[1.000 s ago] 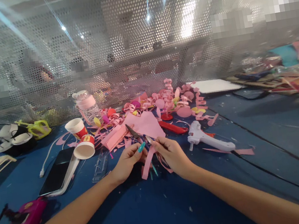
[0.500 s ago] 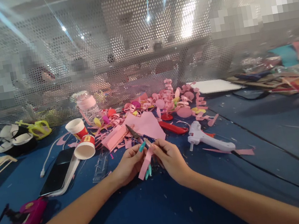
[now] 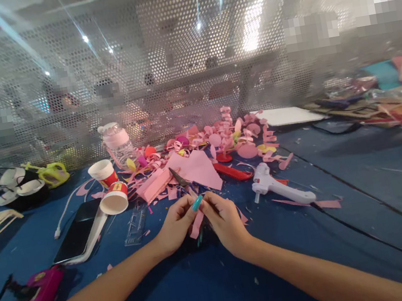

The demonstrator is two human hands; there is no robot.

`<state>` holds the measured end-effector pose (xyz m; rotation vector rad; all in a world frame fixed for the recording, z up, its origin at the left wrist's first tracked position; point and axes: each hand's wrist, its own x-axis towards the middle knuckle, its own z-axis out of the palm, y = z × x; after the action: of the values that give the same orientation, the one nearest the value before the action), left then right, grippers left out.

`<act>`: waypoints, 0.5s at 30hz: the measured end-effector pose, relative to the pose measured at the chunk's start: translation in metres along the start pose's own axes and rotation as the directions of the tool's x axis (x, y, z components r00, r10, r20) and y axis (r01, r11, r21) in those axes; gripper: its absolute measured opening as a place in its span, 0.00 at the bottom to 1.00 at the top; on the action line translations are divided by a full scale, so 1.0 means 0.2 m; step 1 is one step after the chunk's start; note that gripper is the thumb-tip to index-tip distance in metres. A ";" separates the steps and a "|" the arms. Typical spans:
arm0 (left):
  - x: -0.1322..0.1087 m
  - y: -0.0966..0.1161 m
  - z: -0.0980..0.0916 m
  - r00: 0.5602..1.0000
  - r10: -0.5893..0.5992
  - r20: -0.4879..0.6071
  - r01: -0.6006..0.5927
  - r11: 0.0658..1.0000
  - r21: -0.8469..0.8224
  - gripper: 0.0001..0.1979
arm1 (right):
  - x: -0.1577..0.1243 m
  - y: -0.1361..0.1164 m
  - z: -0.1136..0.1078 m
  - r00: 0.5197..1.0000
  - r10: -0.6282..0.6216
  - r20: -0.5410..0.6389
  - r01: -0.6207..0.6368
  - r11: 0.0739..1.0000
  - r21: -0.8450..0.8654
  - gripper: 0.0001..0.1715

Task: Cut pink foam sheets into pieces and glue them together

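Note:
Both my hands meet over the blue table (image 3: 224, 290) just in front of me. My left hand (image 3: 175, 225) and my right hand (image 3: 225, 221) are closed, pinching a narrow pink paper strip (image 3: 197, 224) between their fingertips. The strip hangs down between them. Just beyond my fingers lie scissors (image 3: 179, 178) on a sheet of pink paper (image 3: 198, 167). A white glue gun (image 3: 276, 188) lies to the right of my right hand.
A heap of pink curls and scraps (image 3: 230, 138) fills the back middle. Two paper cups (image 3: 109, 186), a phone (image 3: 78, 232), a clear ruler (image 3: 134, 227) and a pink-lidded bottle (image 3: 118, 143) sit left. A perforated metal screen (image 3: 186, 60) closes the far side.
My hands have drawn closer together and a little toward me, and the pink strip between them now shows shorter, as if gathered up.

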<state>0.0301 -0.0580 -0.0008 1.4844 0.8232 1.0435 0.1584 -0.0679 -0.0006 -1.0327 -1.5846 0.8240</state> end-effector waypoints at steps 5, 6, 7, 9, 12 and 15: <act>0.00 0.00 -0.01 0.995 0.038 -0.088 -0.037 0.999 0.009 0.17 | 0.01 0.00 -0.04 0.994 -0.040 0.102 0.036 0.998 0.042 0.15; 0.01 0.00 -0.01 0.993 0.037 -0.108 -0.037 0.999 -0.004 0.17 | 0.01 -0.01 -0.06 0.983 -0.081 0.162 0.080 0.997 0.015 0.12; 0.01 -0.01 -0.01 0.992 0.030 -0.122 -0.032 0.999 -0.017 0.17 | 0.02 -0.01 -0.09 0.966 -0.123 0.228 0.131 0.991 -0.019 0.08; 0.01 -0.01 -0.01 0.991 0.010 -0.133 -0.015 0.999 -0.038 0.17 | 0.03 -0.02 -0.14 0.914 -0.203 0.352 0.246 0.966 -0.083 0.04; 0.01 -0.01 -0.02 0.993 -0.001 -0.120 -0.006 0.998 -0.058 0.16 | 0.04 -0.03 -0.18 0.873 -0.248 0.421 0.342 0.925 -0.166 0.11; 0.01 -0.01 -0.01 0.995 0.002 -0.097 -0.009 0.997 -0.072 0.16 | 0.04 -0.02 -0.17 0.891 -0.204 0.405 0.327 0.907 -0.264 0.11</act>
<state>0.0282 -0.0552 -0.0014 1.3846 0.8413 1.1457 0.1894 -0.0619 0.0141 -0.8841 -2.1909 0.5954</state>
